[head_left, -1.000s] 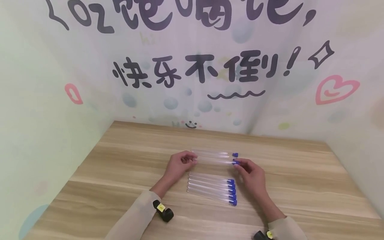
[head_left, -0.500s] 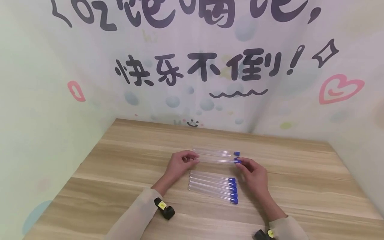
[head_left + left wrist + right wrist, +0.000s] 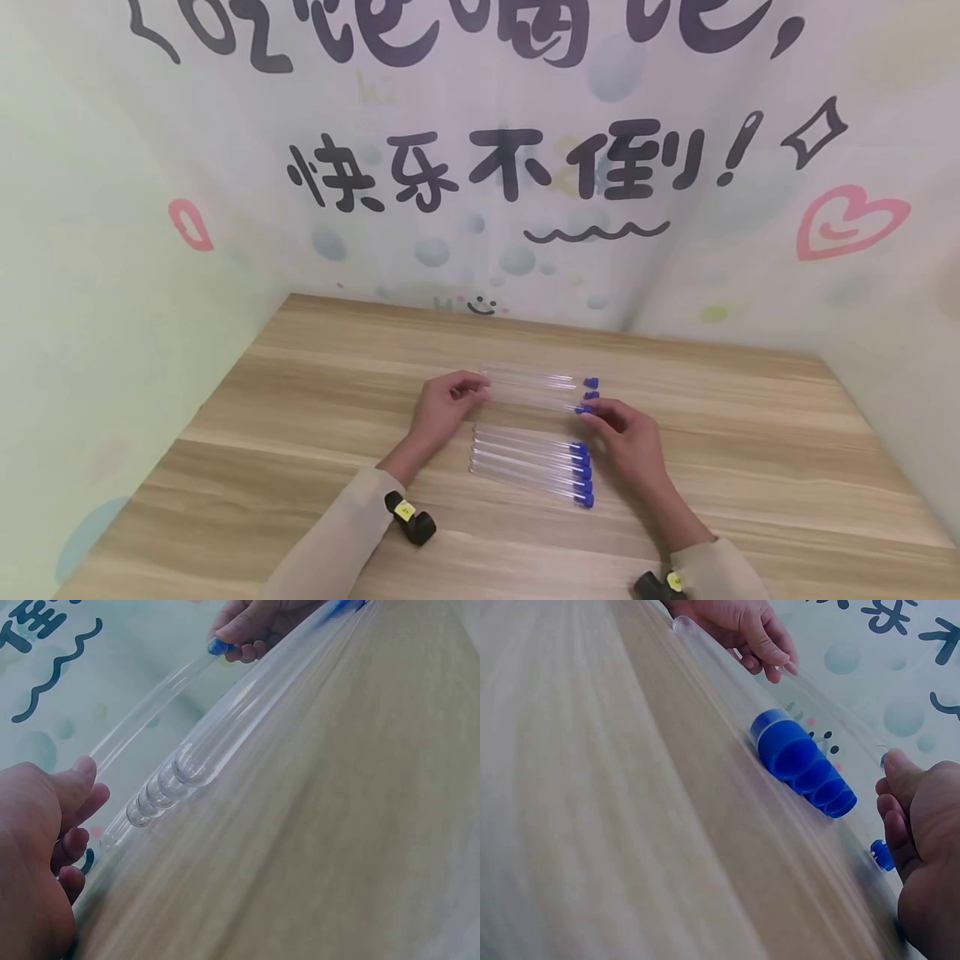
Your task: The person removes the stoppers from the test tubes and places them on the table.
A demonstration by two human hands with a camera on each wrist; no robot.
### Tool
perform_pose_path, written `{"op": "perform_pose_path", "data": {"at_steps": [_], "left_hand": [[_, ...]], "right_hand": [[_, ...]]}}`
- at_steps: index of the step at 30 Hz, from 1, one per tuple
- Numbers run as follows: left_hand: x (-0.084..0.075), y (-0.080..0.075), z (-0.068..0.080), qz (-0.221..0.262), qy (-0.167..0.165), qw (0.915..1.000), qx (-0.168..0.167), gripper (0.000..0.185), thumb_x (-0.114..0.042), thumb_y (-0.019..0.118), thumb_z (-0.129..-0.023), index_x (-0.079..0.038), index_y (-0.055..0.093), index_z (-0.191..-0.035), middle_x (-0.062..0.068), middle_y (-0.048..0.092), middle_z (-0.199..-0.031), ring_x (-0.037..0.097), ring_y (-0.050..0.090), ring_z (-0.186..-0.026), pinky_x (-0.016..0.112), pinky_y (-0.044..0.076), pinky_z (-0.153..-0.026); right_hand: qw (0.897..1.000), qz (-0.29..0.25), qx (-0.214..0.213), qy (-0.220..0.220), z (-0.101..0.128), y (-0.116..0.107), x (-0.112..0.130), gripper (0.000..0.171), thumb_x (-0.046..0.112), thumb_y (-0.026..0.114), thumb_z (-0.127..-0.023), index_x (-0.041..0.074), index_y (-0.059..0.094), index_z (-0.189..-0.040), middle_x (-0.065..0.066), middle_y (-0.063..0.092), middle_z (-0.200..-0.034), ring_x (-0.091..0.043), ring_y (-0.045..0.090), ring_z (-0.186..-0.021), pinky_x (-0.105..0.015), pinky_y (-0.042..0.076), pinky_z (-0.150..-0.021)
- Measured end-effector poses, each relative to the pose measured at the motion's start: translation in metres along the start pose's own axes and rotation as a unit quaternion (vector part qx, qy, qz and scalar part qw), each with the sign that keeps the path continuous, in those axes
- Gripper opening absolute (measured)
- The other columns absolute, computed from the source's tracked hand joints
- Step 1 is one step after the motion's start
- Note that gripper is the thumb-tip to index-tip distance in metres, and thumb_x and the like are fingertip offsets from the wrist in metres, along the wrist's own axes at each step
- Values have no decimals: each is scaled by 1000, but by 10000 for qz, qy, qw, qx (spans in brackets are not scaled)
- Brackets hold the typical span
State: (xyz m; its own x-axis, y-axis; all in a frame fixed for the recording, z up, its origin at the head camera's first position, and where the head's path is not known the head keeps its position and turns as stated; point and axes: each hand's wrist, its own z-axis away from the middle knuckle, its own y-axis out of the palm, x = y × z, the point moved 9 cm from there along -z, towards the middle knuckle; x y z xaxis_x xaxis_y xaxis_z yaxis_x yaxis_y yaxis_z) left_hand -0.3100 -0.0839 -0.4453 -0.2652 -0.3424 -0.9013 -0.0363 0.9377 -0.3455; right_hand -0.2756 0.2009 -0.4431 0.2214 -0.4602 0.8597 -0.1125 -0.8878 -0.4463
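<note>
A clear tube (image 3: 534, 401) is held lengthwise between the two hands, just beyond the row of four capped tubes (image 3: 529, 463) lying on the wooden surface (image 3: 750, 467). Its rounded end is pinched by the left hand (image 3: 444, 407), and its blue-capped end by the curled fingertips of the right hand (image 3: 628, 433). Its long axis runs left to right, parallel to the row, with two more tubes (image 3: 536, 381) just behind it.

We record clear tubes (image 3: 528, 462) with blue caps (image 3: 582, 475); the table (image 3: 750, 467) shows pale wood grain. The backdrop (image 3: 480, 167) bears black characters, a pink heart (image 3: 847, 221) and what appear to be bluish bubbles. Sleeves (image 3: 337, 542) are beige.
</note>
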Motion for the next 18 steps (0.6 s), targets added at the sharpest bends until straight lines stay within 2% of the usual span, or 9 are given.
{"op": "perform_pose_path", "data": {"at_steps": [6,18], "left_hand": [[3,0,-3,-94,-142,9999,14,13,-21,76,-83,-21,74,-95,-9,67,-84,11,59,-75,28,49,-68],[0,1,-2,-200,-80,9997,103,16,-21,77,-81,-18,74,-97,-9,67,-82,11,58,-72,28,49,-66]], "right_hand": [[9996,245,112,-90,-1,2,2,17,24,73,-86,17,72,-100,4,69,-95,-14,61,-88,-17,48,-76],[9993,315,197,58,-3,3,-1,18,24,73,-86,15,72,-101,2,68,-95,-15,61,-90,-17,47,-77]]}}
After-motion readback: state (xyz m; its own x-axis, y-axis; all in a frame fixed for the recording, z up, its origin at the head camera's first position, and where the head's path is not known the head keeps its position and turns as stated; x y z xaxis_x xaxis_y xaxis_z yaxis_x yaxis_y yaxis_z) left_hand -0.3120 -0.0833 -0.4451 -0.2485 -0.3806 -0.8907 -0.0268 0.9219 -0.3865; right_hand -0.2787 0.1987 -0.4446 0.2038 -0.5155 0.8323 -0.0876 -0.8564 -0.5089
